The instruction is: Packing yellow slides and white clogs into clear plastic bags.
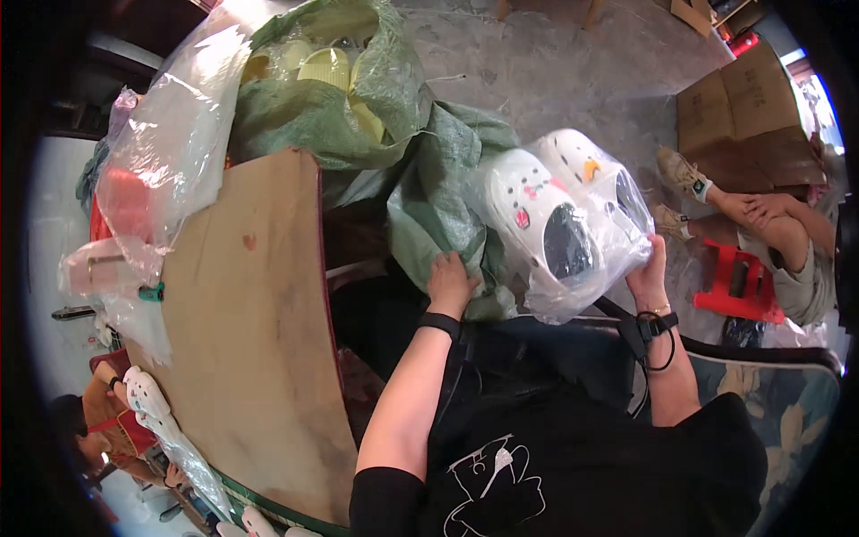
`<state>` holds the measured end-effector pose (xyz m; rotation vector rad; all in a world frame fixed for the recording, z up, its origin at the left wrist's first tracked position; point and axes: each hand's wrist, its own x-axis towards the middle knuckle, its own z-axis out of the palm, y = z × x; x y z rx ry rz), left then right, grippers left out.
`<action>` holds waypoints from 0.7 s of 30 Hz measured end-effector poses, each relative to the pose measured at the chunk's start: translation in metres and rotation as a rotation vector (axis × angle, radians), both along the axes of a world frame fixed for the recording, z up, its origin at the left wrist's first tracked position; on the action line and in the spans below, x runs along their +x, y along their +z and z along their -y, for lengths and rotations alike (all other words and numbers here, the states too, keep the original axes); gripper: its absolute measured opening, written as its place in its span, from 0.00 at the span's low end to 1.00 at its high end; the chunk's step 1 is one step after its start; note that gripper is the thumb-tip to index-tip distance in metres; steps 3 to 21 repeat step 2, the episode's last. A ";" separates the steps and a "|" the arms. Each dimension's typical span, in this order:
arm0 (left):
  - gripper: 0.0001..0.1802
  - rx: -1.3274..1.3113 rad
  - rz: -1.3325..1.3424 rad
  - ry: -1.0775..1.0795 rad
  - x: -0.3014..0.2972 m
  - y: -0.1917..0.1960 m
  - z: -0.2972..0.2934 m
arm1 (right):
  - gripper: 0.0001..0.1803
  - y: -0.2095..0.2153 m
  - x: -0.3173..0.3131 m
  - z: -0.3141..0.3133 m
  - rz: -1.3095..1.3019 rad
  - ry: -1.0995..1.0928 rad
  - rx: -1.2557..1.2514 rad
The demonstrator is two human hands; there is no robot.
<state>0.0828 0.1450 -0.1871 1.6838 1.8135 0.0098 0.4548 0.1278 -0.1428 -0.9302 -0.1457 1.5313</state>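
My right hand (pixel 648 270) grips the near right end of a clear plastic bag (pixel 565 291). Inside the bag is a pair of white clogs (pixel 523 192) with dark openings and small coloured charms on their toes. To the left, my left hand (pixel 452 282) has its fingers closed on the edge of a green woven sack (pixel 443 192), partly hidden behind the bagged clogs. Farther off stands an open green woven sack (pixel 295 116) with several pale yellow slippers (pixel 327 67) inside.
A brown-topped table (pixel 242 331) fills the left, with clear plastic sheeting (pixel 183 152) over its far end. White slippers (pixel 148 394) lie along its left edge, near another person. At right, a seated person's legs (pixel 778 242) are beside a red stool (pixel 738 282) and cardboard box (pixel 738 116).
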 end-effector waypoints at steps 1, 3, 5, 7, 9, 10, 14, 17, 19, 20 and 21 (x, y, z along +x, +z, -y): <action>0.26 0.023 -0.103 -0.044 0.001 -0.006 0.001 | 0.31 -0.005 0.003 0.005 0.089 -0.017 -0.010; 0.26 0.010 -0.108 -0.049 0.002 -0.013 -0.002 | 0.34 -0.010 0.006 0.008 0.113 -0.010 -0.043; 0.26 0.010 -0.108 -0.049 0.002 -0.013 -0.002 | 0.34 -0.010 0.006 0.008 0.113 -0.010 -0.043; 0.26 0.010 -0.108 -0.049 0.002 -0.013 -0.002 | 0.34 -0.010 0.006 0.008 0.113 -0.010 -0.043; 0.26 0.010 -0.108 -0.049 0.002 -0.013 -0.002 | 0.34 -0.010 0.006 0.008 0.113 -0.010 -0.043; 0.26 0.010 -0.108 -0.049 0.002 -0.013 -0.002 | 0.34 -0.010 0.006 0.008 0.113 -0.010 -0.043; 0.26 0.010 -0.108 -0.049 0.002 -0.013 -0.002 | 0.34 -0.010 0.006 0.008 0.113 -0.010 -0.043; 0.26 0.010 -0.108 -0.049 0.002 -0.013 -0.002 | 0.34 -0.010 0.006 0.008 0.113 -0.010 -0.043; 0.26 0.010 -0.108 -0.049 0.002 -0.013 -0.002 | 0.34 -0.010 0.006 0.008 0.113 -0.010 -0.043; 0.26 0.010 -0.108 -0.049 0.002 -0.013 -0.002 | 0.34 -0.010 0.006 0.008 0.113 -0.010 -0.043; 0.26 0.010 -0.108 -0.049 0.002 -0.013 -0.002 | 0.34 -0.010 0.006 0.008 0.113 -0.010 -0.043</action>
